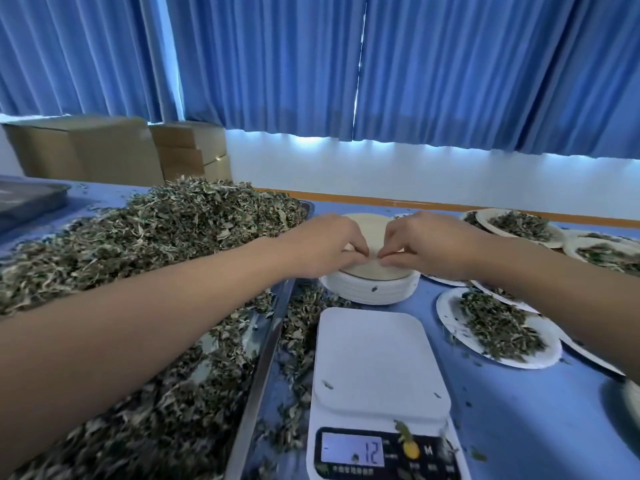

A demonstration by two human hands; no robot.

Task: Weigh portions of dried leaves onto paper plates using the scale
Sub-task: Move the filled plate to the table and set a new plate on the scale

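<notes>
At the centre of the frame, the left hand (325, 247) and the right hand (426, 244) each pinch the near edge of the top plate (370, 233) on a stack of paper plates (367, 292). Just below, at lower centre, the scale (377, 358) sits on the blue tabletop (519, 427), its display lit. Dried leaves (156, 237) heap the tray (263, 358) at left, and filled plates (498, 327) lie at right.
</notes>
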